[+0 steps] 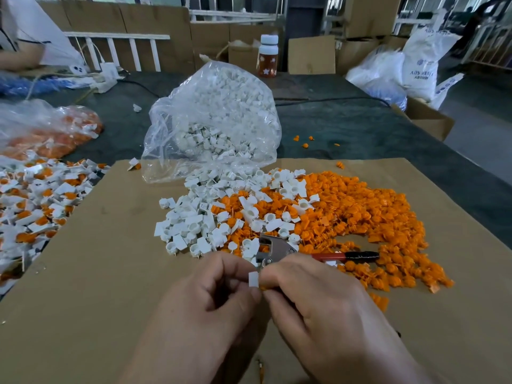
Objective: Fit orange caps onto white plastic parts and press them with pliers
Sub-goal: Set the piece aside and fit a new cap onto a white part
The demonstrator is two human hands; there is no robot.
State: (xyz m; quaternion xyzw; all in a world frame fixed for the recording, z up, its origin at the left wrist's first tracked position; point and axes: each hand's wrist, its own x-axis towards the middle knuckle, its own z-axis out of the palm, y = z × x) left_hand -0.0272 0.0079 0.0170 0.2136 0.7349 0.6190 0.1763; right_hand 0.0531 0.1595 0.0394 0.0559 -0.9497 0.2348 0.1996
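Cardboard's [97,273] left edge lies well beyond left hand [210,295].

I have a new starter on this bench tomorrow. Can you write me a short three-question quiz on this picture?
1. True or false: the pliers rest on the mixed pile on the cardboard.
2. Pick one: the clear bag behind the pile holds mostly A) orange caps, B) white pieces, C) bottles.
3. Short answer: the left hand pinches a white part. What colour is the cap that the right hand holds against it?

Key: 1 true; 2 B; 3 orange.
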